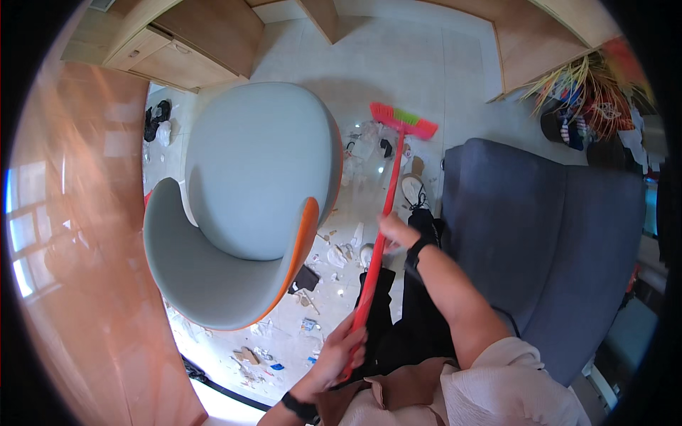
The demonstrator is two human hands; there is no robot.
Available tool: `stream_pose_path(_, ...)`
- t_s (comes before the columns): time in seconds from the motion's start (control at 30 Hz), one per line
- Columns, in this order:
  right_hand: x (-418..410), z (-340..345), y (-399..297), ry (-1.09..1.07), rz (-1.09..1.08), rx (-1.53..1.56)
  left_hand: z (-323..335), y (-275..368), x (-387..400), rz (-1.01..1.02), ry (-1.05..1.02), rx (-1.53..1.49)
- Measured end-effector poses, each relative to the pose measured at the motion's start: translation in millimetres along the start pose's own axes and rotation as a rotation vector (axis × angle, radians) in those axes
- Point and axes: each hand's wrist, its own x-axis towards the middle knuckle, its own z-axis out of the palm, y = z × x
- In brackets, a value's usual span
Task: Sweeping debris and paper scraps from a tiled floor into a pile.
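Observation:
A broom with a long red handle [393, 186] runs from near my waist up to its head of pink and green bristles [403, 120], which rests on the tiled floor beyond my feet. My left hand [343, 346] is closed around the handle's lower end, close to my body. Around the middle of the handle my right hand [397, 231] is closed, slightly blurred. Plastic scraps, a black piece [386, 147] and other litter lie just on the near side of the bristles. More paper and plastic scraps [337, 256] are scattered beside my shoes.
A grey-blue armchair with orange edging [256, 170] stands at the left, beside a glossy wooden table [101, 239]. At the right is a dark grey sofa [501, 223]. Wooden cabinets [186, 58] border the top. Black and white bags [163, 133] and litter [246, 355] lie on the floor.

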Motion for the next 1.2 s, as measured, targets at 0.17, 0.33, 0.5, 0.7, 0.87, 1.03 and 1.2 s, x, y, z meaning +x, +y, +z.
stream_pose_path(0.17, -49.1, 66.2, 60.5, -0.123, -0.037, 0.284, -24.0, -17.7, -87.9, -0.087, 0.213, 0.292)
stream_pose_path(0.33, -65.8, 46.6, 43.9, -0.088, -0.121, 0.258, -23.1, -28.1, -90.2, 0.007, 0.263, 0.417)
stream_pose_path(0.5, -33.2, 4.2, 35.7, -0.143, -0.075, 0.308, 5.2, -3.5, -46.6, -0.015, 0.249, 0.56)
stream_pose_path(0.7, -89.5, 74.4, 98.0, -0.454, 0.076, 0.445, -6.6, -19.5, -139.9, -0.162, 0.375, 0.815)
stream_pose_path(0.87, -126.2, 54.6, 71.8, -0.419, -0.072, 0.324, 7.9, -61.0, -146.6, 0.122, 0.413, 0.588)
stream_pose_path(1.03, -9.0, 15.0, 26.3, 0.022, -0.309, 0.034, 30.7, -35.4, -36.1, -0.035, 0.169, 0.128)
stream_pose_path(1.2, 5.9, 16.8, 18.9, 0.009, -0.165, -0.086, 24.8, -63.8, 8.8, -0.146, 0.066, 0.006)
